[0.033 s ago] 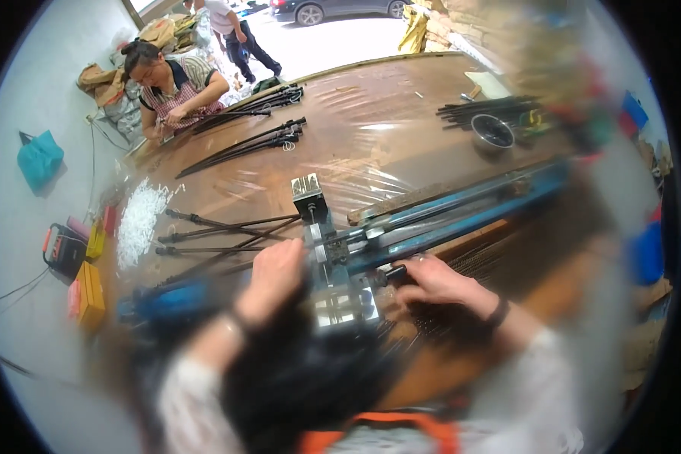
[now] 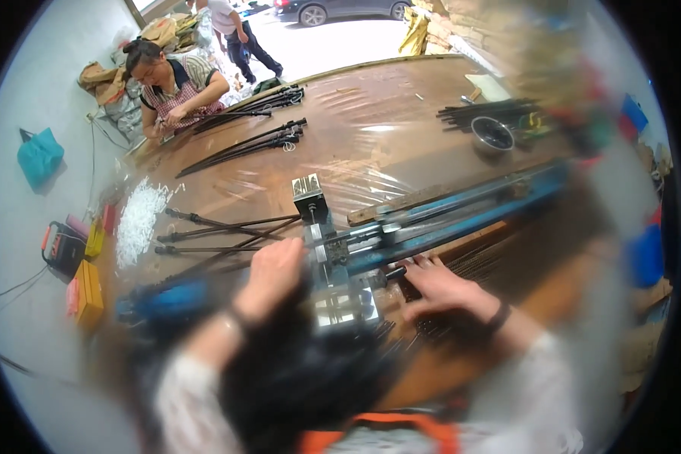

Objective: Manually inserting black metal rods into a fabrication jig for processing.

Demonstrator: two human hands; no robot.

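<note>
A metal clamping fixture (image 2: 329,253) with bright blocks sits in front of me, joined to a long blue rail (image 2: 446,244) that runs to the far right. My left hand (image 2: 275,274) is closed at the fixture's left side, its fingers curled; what lies inside them is hidden. On the other side, my right hand (image 2: 440,289) is open, with fingers spread and the thumb apart. Its fingertips lie by a black lever handle (image 2: 395,274) that sticks out from the fixture. Several dark rods (image 2: 231,225) lie crossed on the table beyond my left hand.
A pile of white small pieces (image 2: 140,223) lies at the table's left. Bundles of dark rods (image 2: 250,144) lie farther back, near a seated person (image 2: 178,91) working with their hands. At the right stands a metal bowl (image 2: 493,135) beside more rods. A wooden strip (image 2: 397,204) borders the rail.
My right hand has loosened from the black handle, its fingers now spread out. The carriage on the blue rail sits slightly farther right. My left hand has barely moved.
</note>
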